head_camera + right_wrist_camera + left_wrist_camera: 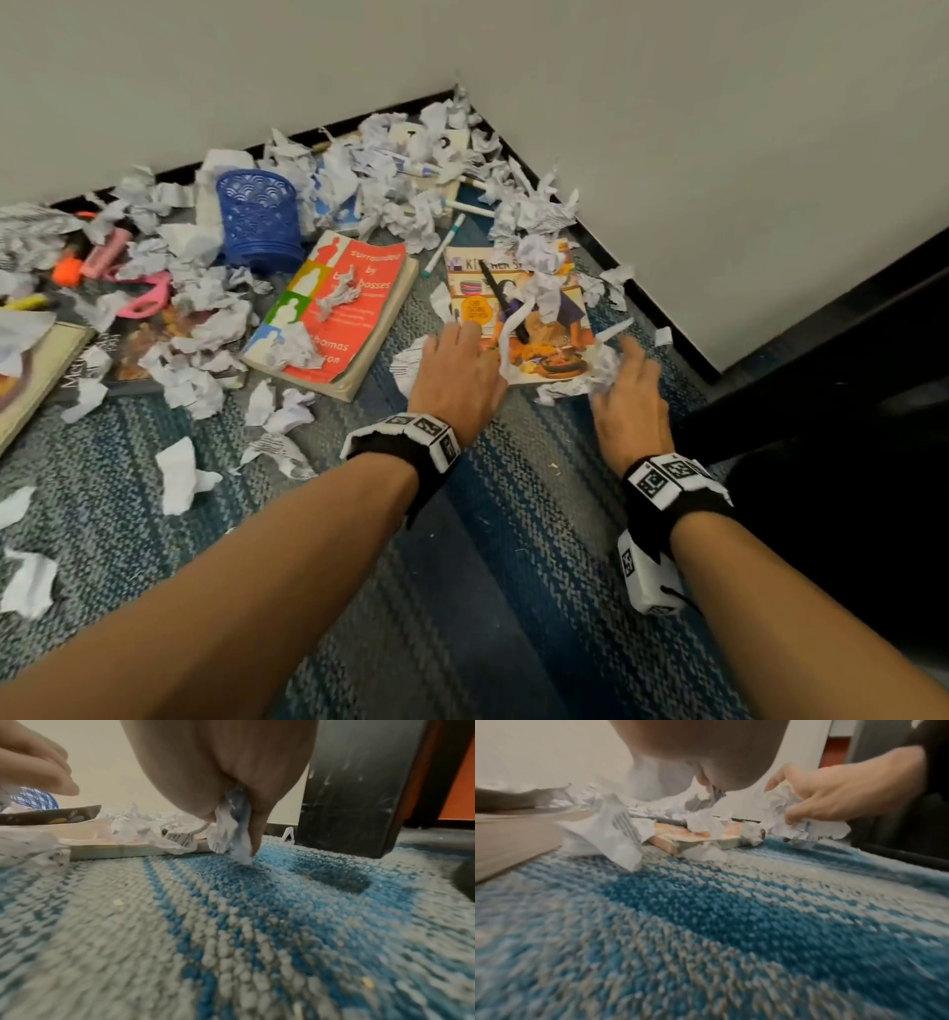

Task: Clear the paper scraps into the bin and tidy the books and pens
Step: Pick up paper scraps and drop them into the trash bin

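Observation:
Crumpled paper scraps (390,190) litter the blue-grey carpet in a room corner. A colourful kitchen book (534,349) lies in front of me with a black pen (502,300) and scraps on it. A red book (336,313) lies to its left. My left hand (462,360) hovers over the kitchen book's near left corner, fingers relaxed and holding nothing I can see. My right hand (624,360) grips a crumpled paper scrap (606,366) at the book's near right corner. The right wrist view shows that scrap (231,835) pinched just above the carpet.
A blue mesh cup (259,221) stands behind the red book. Markers (444,244), highlighters (105,252) and pink scissors (149,298) lie among the scraps. More books (31,380) lie at the left. Dark furniture (847,390) stands close on the right. Walls close off the corner.

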Action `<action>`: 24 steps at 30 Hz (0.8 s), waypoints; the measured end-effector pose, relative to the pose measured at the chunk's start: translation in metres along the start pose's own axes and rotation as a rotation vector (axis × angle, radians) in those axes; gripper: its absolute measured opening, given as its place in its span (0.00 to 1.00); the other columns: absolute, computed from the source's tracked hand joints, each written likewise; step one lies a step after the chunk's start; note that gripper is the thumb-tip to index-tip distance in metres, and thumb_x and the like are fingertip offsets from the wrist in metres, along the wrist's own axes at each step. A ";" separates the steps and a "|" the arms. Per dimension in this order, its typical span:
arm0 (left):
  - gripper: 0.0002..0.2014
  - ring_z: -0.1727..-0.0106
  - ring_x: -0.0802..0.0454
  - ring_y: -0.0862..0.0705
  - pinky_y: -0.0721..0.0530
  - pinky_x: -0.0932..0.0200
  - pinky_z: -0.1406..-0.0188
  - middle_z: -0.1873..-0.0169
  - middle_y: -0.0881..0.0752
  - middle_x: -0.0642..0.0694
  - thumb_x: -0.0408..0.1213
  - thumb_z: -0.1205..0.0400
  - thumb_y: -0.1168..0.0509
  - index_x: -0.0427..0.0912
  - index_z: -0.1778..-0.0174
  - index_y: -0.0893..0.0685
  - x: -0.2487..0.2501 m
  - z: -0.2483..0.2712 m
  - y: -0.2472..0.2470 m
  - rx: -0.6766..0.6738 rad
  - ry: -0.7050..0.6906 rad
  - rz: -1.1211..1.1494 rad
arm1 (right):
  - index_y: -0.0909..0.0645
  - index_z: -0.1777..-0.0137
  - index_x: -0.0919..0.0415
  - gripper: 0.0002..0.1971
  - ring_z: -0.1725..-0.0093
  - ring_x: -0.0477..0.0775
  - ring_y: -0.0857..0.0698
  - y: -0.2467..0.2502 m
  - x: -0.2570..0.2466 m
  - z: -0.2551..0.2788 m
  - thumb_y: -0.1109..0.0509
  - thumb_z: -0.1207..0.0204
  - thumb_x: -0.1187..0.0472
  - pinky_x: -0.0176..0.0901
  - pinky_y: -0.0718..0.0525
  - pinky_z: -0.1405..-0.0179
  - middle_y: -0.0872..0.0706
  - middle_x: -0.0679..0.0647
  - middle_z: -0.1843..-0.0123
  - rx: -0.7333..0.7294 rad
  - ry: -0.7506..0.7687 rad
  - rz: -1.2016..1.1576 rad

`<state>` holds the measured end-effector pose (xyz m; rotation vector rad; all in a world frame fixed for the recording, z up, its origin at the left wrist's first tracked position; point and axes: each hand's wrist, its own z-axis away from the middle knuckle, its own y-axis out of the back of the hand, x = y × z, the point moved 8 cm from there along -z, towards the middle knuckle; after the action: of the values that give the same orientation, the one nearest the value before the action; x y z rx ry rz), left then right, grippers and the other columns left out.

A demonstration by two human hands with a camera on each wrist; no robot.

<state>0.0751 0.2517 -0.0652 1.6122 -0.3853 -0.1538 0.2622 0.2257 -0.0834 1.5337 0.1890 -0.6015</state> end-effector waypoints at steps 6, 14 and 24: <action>0.08 0.39 0.32 0.20 0.18 0.35 0.47 0.36 0.23 0.29 0.32 0.23 0.35 0.36 0.50 0.22 -0.056 0.015 -0.030 -0.102 0.328 -0.019 | 0.27 0.33 0.66 0.16 0.55 0.74 0.18 -0.004 -0.031 0.003 0.37 0.20 0.65 0.59 0.21 0.58 0.26 0.65 0.38 0.011 0.131 0.263; 0.10 0.46 0.37 0.17 0.20 0.48 0.56 0.42 0.22 0.36 0.31 0.13 0.49 0.37 0.37 0.31 -0.074 0.006 -0.026 -0.365 0.030 -0.089 | 0.17 0.54 0.64 0.21 0.54 0.69 0.17 0.009 -0.054 -0.003 0.44 0.21 0.48 0.54 0.20 0.54 0.16 0.65 0.52 -0.065 0.098 0.358; 0.14 0.53 0.37 0.14 0.22 0.49 0.64 0.47 0.18 0.38 0.45 0.12 0.47 0.39 0.38 0.32 -0.029 -0.034 0.029 -0.353 -0.024 0.104 | 0.19 0.47 0.70 0.16 0.47 0.69 0.17 0.080 -0.103 -0.048 0.33 0.25 0.56 0.48 0.21 0.53 0.17 0.67 0.45 -0.219 0.083 0.491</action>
<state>0.0545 0.2926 -0.0371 1.2408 -0.4338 -0.1527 0.2251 0.2913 0.0330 1.3270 -0.0600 -0.1218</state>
